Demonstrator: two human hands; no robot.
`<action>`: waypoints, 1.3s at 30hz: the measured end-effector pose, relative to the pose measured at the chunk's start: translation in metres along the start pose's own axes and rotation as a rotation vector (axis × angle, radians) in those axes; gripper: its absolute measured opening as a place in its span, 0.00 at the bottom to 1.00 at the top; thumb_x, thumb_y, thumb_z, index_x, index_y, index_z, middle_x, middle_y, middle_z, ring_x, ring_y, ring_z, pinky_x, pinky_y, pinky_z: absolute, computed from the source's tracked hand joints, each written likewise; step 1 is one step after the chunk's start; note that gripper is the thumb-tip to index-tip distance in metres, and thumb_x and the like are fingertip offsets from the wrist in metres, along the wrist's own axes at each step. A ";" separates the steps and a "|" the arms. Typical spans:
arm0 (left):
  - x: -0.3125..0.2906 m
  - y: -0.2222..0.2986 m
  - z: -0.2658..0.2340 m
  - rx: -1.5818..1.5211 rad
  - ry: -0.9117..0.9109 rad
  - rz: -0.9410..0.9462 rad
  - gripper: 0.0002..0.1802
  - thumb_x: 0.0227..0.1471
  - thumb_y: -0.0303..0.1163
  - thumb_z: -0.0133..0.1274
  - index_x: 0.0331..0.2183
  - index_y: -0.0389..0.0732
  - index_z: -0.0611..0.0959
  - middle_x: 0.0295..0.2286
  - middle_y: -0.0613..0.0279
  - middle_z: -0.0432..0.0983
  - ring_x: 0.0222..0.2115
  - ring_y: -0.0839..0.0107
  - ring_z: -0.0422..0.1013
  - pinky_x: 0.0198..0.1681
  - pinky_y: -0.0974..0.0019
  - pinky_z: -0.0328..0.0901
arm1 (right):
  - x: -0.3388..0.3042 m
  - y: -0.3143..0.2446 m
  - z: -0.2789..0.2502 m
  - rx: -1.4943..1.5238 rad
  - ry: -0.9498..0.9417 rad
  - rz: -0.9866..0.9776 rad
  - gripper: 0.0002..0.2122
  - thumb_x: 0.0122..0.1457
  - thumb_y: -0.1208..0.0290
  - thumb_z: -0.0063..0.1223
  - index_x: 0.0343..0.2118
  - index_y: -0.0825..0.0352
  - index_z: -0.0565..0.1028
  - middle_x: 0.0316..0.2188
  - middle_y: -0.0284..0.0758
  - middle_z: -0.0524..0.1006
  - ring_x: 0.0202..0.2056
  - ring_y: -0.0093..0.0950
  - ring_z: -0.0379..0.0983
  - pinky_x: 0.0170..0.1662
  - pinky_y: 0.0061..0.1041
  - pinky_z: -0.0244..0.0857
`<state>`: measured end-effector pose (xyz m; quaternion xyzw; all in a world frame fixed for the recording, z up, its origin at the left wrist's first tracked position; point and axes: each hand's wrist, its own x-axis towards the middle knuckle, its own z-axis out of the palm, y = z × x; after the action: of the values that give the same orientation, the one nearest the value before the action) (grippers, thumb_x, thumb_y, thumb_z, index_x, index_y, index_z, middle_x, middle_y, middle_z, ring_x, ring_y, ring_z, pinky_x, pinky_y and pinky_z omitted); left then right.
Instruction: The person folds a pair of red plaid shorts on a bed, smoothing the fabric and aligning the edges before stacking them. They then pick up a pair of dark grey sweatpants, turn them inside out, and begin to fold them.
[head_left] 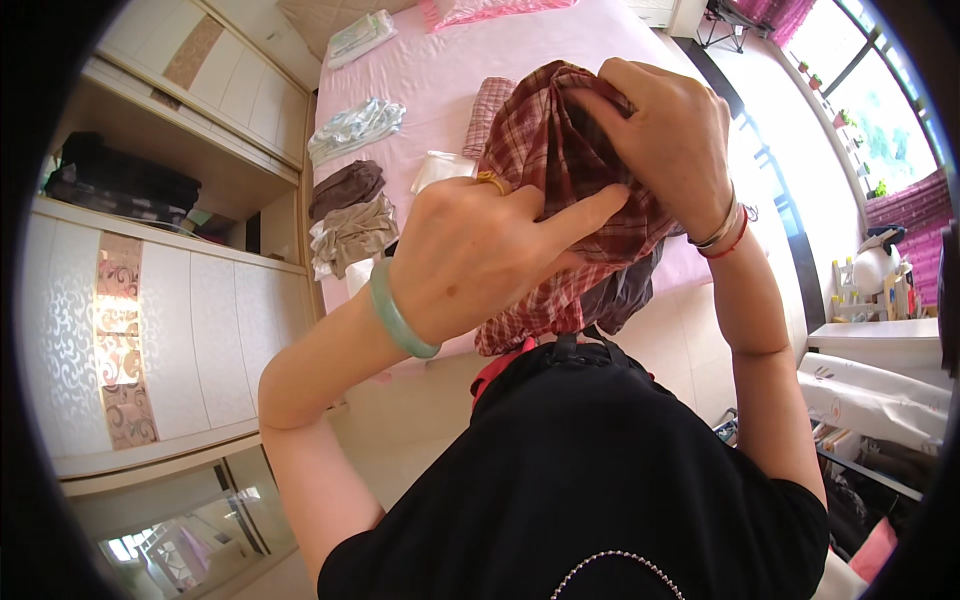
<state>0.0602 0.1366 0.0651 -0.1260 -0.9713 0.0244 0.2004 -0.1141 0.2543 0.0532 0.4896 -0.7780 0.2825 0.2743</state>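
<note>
In front of my chest I hold up a dark red plaid garment, bunched so that its exact kind is hard to tell. My right hand pinches its upper edge, with the thumb reaching inside the fold. Lower and to the left, my left hand has its fingers curled on the cloth, while the index finger stretches across the dark opening. Part of the left fingertips is hidden in the fabric. Below it hang a lighter red checked cloth and a dark grey garment.
On the pink-sheeted bed lie a rolled plaid cloth, a white folded cloth, a pale patterned garment, a brown garment and a beige one. A wardrobe stands left; a white table stands right.
</note>
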 end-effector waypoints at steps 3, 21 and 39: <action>0.001 -0.006 -0.003 0.003 -0.019 0.047 0.18 0.38 0.45 0.64 0.35 0.53 0.84 0.18 0.67 0.67 0.16 0.67 0.67 0.20 0.66 0.62 | 0.001 0.005 0.000 -0.004 0.035 -0.026 0.12 0.55 0.58 0.58 0.25 0.61 0.76 0.22 0.32 0.78 0.25 0.36 0.76 0.25 0.34 0.66; -0.039 -0.099 -0.068 -0.621 0.366 -0.327 0.10 0.50 0.21 0.61 0.29 0.38 0.74 0.31 0.67 0.72 0.33 0.79 0.69 0.42 0.74 0.68 | 0.030 0.046 -0.022 0.325 0.040 -0.401 0.10 0.51 0.63 0.66 0.28 0.65 0.81 0.20 0.33 0.76 0.17 0.26 0.70 0.23 0.22 0.62; -0.037 -0.083 -0.090 -0.930 0.630 -0.066 0.11 0.57 0.16 0.52 0.34 0.44 0.71 0.39 0.58 0.75 0.37 0.77 0.71 0.42 0.75 0.66 | 0.030 0.090 -0.090 1.281 -0.751 -0.385 0.16 0.47 0.68 0.71 0.35 0.72 0.78 0.24 0.30 0.77 0.23 0.19 0.71 0.27 0.18 0.62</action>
<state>0.1096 0.0465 0.1420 -0.1718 -0.7764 -0.4514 0.4049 -0.1945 0.3327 0.1214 0.7429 -0.4043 0.4402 -0.3014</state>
